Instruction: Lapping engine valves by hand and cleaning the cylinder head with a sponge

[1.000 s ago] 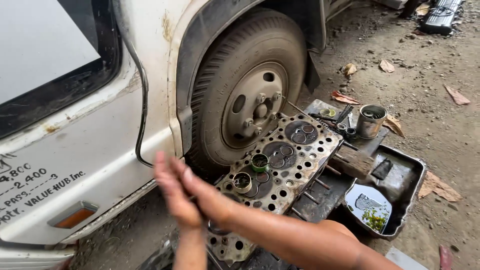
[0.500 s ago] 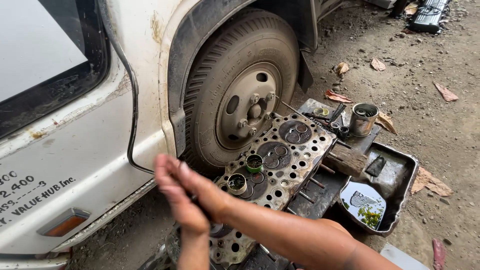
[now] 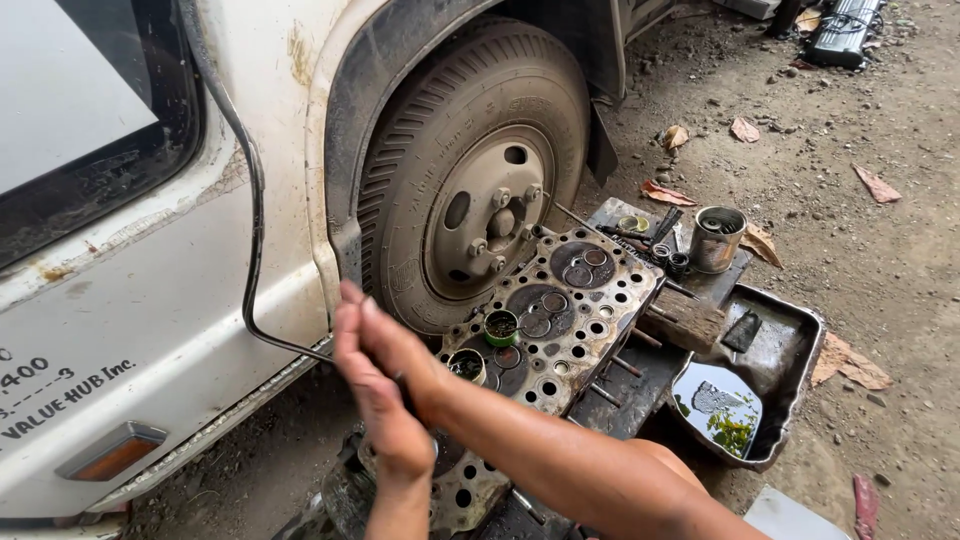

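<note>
- The setting was bare dirt ground (image 3: 880,330) strewn with dry leaves, beside a white truck (image 3: 150,330) that filled the left of the frame.
- The truck's dusty front wheel (image 3: 480,190) stood at upper centre.
- A grimy cylinder head (image 3: 540,330) lay flat at centre, running from lower left to upper right, its near end just below the wheel.
- Two small green tins (image 3: 501,327) sat on the head, one beside the other, left of its middle.
- The left hand (image 3: 385,405) and the right hand (image 3: 395,350) were pressed palm to palm at lower centre left, fingers straight and pointing to the upper left.
- Both hands hovered over the near end of the head; whether anything was held between the palms could not be told.
- Both forearms came in from the bottom edge, the right one crossing from the lower right.
- A metal can (image 3: 716,238) stood upright at the head's far end, with small tools just left of it.
- A wood block (image 3: 690,320) lay to the right of the head, touching its side studs.
- A dark tray (image 3: 790,345) sat at lower right, holding a pool of liquid that mirrored sky and leaves.
- A black hose (image 3: 250,200) hung down the truck's door.
</note>
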